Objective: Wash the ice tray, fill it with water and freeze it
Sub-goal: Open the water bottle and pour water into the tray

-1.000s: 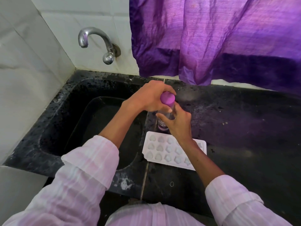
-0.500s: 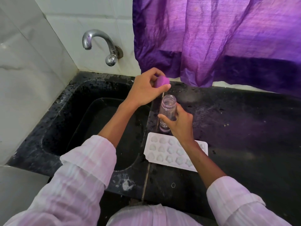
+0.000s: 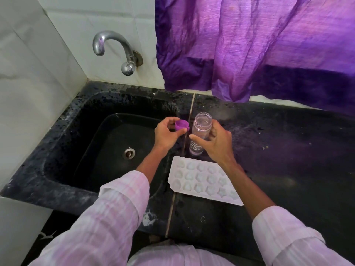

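ice tray point(image 3: 203, 181) lies flat on the counter point(image 3: 288, 160), at 6 o'clock of the bottle point(image 3: 200, 131) (light, stiff, probably slick when wet: take its long rims). right hand point(image 3: 217, 144) wraps the bottle; left hand point(image 3: 165, 135) pinches the purple cap point(image 3: 181, 125) at 9 o'clock.

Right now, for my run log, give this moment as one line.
left hand: holds purple cap | right hand: grips uncapped clear bottle, upright | ice tray: flat on counter | tap: no flow
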`<action>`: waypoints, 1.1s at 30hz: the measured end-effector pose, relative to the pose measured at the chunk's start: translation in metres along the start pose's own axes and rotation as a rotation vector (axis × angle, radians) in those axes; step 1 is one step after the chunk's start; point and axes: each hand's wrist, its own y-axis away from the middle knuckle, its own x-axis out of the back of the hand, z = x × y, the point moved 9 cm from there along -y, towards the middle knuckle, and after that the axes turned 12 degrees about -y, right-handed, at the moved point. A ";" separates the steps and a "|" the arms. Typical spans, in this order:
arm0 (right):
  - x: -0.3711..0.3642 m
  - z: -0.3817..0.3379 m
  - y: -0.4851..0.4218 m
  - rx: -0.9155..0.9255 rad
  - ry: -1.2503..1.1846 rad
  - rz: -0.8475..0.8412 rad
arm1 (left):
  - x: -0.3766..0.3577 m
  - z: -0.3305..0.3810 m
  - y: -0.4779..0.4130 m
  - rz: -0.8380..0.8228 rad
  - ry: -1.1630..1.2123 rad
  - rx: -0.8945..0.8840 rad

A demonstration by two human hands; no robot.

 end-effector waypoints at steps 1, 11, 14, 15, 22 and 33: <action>0.003 -0.001 0.000 0.000 -0.001 0.004 | -0.005 -0.001 0.000 -0.016 -0.016 -0.011; 0.026 -0.032 0.004 0.070 0.023 0.088 | -0.042 -0.023 0.007 -0.136 -0.124 -0.020; 0.029 -0.044 0.012 0.089 0.061 0.088 | -0.047 -0.033 0.008 -0.156 -0.152 0.013; 0.030 -0.049 0.015 0.101 0.069 0.084 | -0.048 -0.033 0.009 -0.159 -0.164 0.012; 0.023 -0.074 0.049 0.115 0.136 0.057 | -0.043 -0.031 0.018 -0.241 -0.247 -0.077; 0.003 -0.076 0.102 0.032 0.184 0.001 | -0.002 -0.071 0.070 -0.146 -0.260 0.065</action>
